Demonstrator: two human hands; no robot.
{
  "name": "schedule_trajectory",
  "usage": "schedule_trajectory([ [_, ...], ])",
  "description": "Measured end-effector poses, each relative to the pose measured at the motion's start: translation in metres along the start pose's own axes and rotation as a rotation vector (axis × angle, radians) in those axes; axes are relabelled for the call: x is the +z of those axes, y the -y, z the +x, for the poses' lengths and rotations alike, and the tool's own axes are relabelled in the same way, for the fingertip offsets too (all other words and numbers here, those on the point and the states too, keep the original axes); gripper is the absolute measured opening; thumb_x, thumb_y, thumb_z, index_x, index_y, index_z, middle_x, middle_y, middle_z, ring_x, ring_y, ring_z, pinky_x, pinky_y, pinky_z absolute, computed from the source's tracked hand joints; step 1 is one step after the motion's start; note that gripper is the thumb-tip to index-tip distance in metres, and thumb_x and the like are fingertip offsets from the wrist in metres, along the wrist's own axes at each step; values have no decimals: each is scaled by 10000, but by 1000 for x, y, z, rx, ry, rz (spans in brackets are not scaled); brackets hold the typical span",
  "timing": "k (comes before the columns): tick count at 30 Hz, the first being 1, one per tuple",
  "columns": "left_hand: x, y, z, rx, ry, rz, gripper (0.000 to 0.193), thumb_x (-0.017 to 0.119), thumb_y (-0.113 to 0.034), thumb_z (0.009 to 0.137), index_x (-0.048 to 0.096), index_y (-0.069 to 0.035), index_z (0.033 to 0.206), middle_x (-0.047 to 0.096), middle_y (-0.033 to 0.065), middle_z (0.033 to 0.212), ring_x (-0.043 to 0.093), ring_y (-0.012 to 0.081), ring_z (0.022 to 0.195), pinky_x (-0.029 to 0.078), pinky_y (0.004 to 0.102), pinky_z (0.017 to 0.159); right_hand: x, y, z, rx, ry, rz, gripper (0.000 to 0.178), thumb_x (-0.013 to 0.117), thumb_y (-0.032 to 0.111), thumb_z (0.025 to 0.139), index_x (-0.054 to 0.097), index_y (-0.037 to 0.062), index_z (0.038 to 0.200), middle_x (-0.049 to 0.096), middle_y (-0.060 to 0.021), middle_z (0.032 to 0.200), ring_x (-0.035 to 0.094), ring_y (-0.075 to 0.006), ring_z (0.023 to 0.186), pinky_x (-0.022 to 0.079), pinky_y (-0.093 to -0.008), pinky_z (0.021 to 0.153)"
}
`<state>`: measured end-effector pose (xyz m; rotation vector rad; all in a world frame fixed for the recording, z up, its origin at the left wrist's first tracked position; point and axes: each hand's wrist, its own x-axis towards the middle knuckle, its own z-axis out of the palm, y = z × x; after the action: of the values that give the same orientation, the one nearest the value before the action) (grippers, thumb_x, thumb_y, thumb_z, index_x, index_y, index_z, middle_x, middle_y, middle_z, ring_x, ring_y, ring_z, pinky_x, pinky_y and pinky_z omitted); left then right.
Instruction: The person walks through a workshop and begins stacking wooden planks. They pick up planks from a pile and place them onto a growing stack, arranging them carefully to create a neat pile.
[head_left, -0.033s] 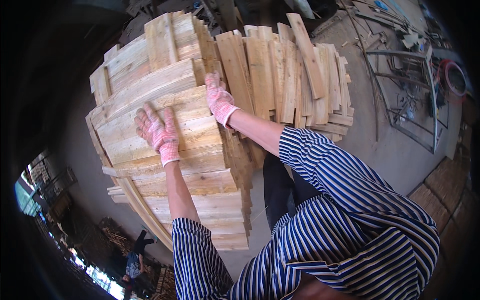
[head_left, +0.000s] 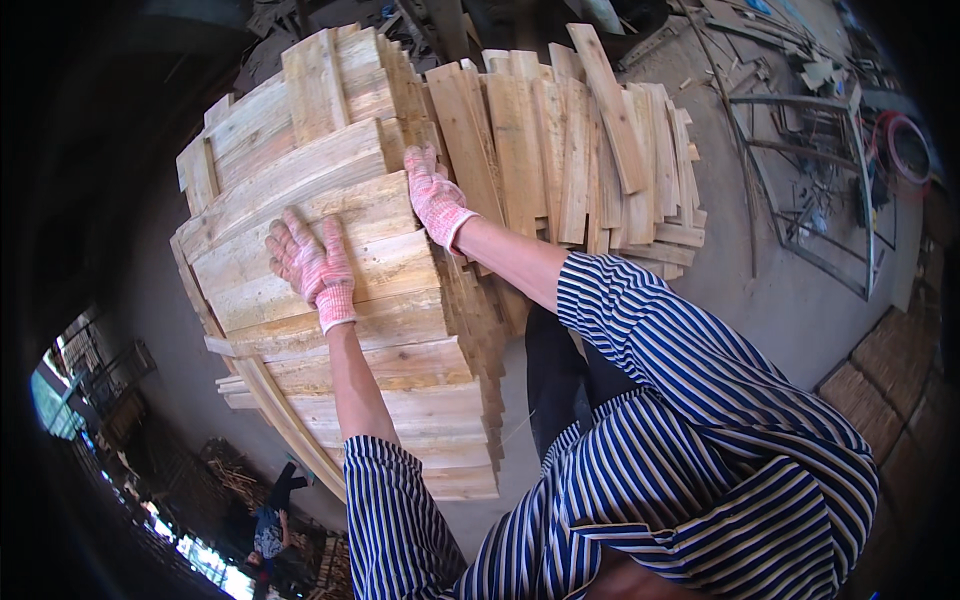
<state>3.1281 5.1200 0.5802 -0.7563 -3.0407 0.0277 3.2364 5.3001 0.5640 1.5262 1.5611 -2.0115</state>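
Observation:
A broad stack of pale wooden boards [head_left: 300,285] stands in front of me, its planks laid side by side in layers. My left hand [head_left: 312,262], in a pink and white knitted glove, rests on the top boards with its fingers spread. Against the right ends of the same boards lies my right hand [head_left: 436,198], gloved alike, its fingers stretched out along the edge; the palm side is hidden. Neither hand is closed round a board.
Right of the stack is a looser pile of planks [head_left: 520,140], with one plank [head_left: 607,105] slanting across its top. Farther right stand a metal frame [head_left: 862,190] and a pink coiled hose [head_left: 908,150]. Another person [head_left: 268,530] is at the lower left.
The view has shifted very slightly. Both hands keep the same places on the boards.

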Motion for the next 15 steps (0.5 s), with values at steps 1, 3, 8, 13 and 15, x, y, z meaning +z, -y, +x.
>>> schedule_trajectory([
  [1, 1, -4, 2, 11, -10, -17, 846, 415, -670, 999, 260, -127, 1629, 255, 206, 1670, 168, 411, 1555, 102, 551, 1251, -4, -8, -3, -32, -29, 55, 885, 192, 756, 993, 92, 181, 1659, 43, -203, 1711, 119, -397, 1566, 140, -459, 1276],
  [3, -1, -3, 6, 17, -13, 16, 854, 392, -694, 995, 238, -154, 1639, 232, 180, 1685, 148, 383, 1567, 93, 540, 1256, 5, -32, 0, -160, -81, 255, 885, 218, 751, 995, 96, 180, 1660, 36, -207, 1710, 76, -395, 1572, 106, -452, 1279],
  [8, 1, 8, 9, -2, -8, -22, 840, 417, -680, 996, 253, -160, 1635, 254, 205, 1671, 169, 419, 1553, 104, 542, 1254, 21, -32, -28, -8, -72, 131, 883, 268, 730, 1003, 118, 156, 1658, 89, -202, 1711, 66, -390, 1579, 89, -439, 1275],
  [13, -18, -25, -43, 156, -149, -392, 830, 333, -698, 1012, 294, -129, 1615, 190, 179, 1694, 187, 393, 1551, 173, 539, 1264, -17, -104, -12, -182, -153, 35, 912, 363, 695, 994, 111, 120, 1656, 154, -219, 1698, 133, -311, 1585, 130, -373, 1266],
  [15, -52, -115, -108, 89, -144, -686, 595, 419, -340, 1072, 351, 6, 1551, 394, 250, 1561, 367, 383, 1460, 292, 491, 1224, -62, -159, 12, 2, -187, -140, 1044, 501, 691, 934, 68, 64, 1647, 183, -228, 1687, 219, -348, 1558, 185, -379, 1258],
])
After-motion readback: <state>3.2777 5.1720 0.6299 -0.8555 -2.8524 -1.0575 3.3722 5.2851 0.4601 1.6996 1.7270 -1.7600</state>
